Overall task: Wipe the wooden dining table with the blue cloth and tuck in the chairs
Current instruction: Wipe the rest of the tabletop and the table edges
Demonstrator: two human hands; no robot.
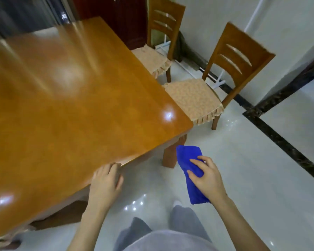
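Grey trousers (185, 220) and a grey top fill the bottom of the head view as a person stands at a corner of the wooden dining table (71, 105), whose glossy orange-brown top takes up the left half of the picture and shows no objects on it, though its far end is blurred. Pale, shiny floor tiles (243, 169) with a dark border stripe spread to the right. Along the table's right side stand two wooden chairs with frilled seat cushions, the nearer chair (239, 57) close to the table corner and the farther chair (163, 20) near a dark door; both seats sit mostly clear of the tabletop, so neither looks tucked in. The blue cloth (188, 160), folded into a long strip, is off the table, held over the floor just beside the corner leg. The right hand (208, 176) holds it, fingers and thumb closed round its middle. The left hand (105, 180) is at the table's near edge with its fingers curled; whether it grips the edge or only rests there cannot be told. With the cloth lifted away and the chairs out, the moment reads as a pause between wiping and tucking in, though nothing shows how much of the top has been wiped. A next move would likely call either for laying the cloth flat on the wood or for stepping round the corner to push the nearer chair in by its back.
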